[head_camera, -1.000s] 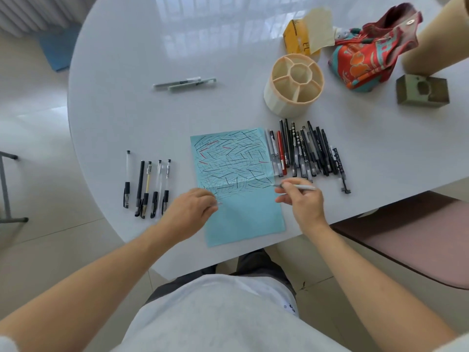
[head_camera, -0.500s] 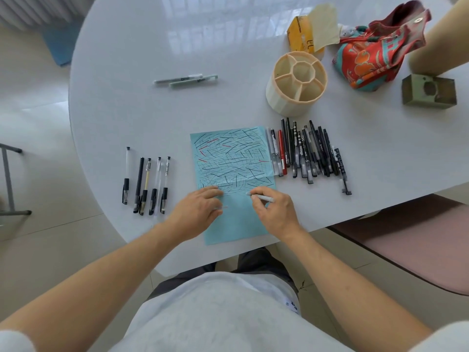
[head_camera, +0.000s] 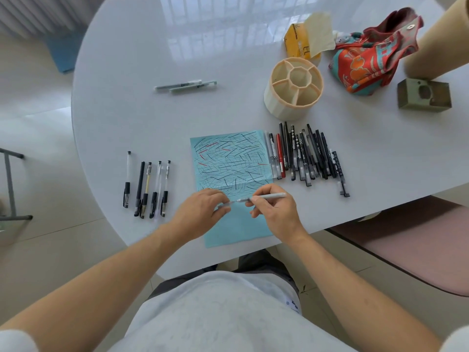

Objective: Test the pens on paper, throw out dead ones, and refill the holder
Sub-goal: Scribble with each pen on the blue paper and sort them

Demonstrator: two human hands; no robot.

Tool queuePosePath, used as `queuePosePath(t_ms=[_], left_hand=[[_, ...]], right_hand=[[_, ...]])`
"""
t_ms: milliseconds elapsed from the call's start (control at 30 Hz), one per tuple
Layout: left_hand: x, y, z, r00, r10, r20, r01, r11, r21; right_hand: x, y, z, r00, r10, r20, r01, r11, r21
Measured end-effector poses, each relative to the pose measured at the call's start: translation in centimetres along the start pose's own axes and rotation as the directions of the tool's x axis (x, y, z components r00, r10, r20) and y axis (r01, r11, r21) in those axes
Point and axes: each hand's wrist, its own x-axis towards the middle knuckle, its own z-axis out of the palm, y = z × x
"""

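Centrally, over the lower half of the blue test paper (head_camera: 236, 224), a grey-barrelled pen (head_camera: 266, 196) lies with its long axis nearly level from left to right, tip toward the left. The right hand (head_camera: 275, 212) pinches the barrel between curled fingers; the left hand (head_camera: 203, 212) curls round a clear cap (head_camera: 224, 204) just beside the tip, so the two pieces sit almost in line along one axis. Whether cap and tip touch cannot be told. As a judgement, the coming move turns on this shared axis: sliding the hands together or apart along it. Beyond the right hand, a dense row of pens (head_camera: 304, 156) lies on the worktop (head_camera: 127, 118), long axes running away from the person; the cream compartmented holder (head_camera: 294, 87) stands farther off on the same side, nearer the right hand. Five pens (head_camera: 147, 189) lie left of the paper, nearer the left hand.
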Motion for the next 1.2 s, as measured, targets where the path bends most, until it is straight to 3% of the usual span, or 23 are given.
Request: queuePosePath(t_ms=[300,567,800,1000,1200], left_hand=[[0.3,1.1,-1.2,0.999,-0.028,0.031,0.029,0.998,-0.046],[1.5,2.0,-1.9,0.999,-0.052,-0.01,0.051,0.994,-0.099],[1.9,2.4,-2.6,0.999,-0.041,-0.012,0.039,0.991,-0.126],[2.6,3.2,-3.1,0.997,-0.08,0.004,0.079,0.985,-0.152],[3.0,3.0,-2.5,0.988,-0.147,0.041,0.153,0.967,-0.203]], right_hand=[[0.5,-0.8,0.4,0.994,0.068,0.081,-0.074,0.995,0.072],[0.9,-2.0,-0.1,1.0,-0.005,-0.004,0.006,0.99,0.141],[1.2,-1.9,-0.1,0.999,0.026,0.038,-0.032,0.984,0.173],[1.2,-1.5,1.0,0.999,0.041,-0.013,-0.037,0.973,0.228],[3.4,-2.1,1.0,0.996,0.076,0.038,-0.079,0.991,0.111]])
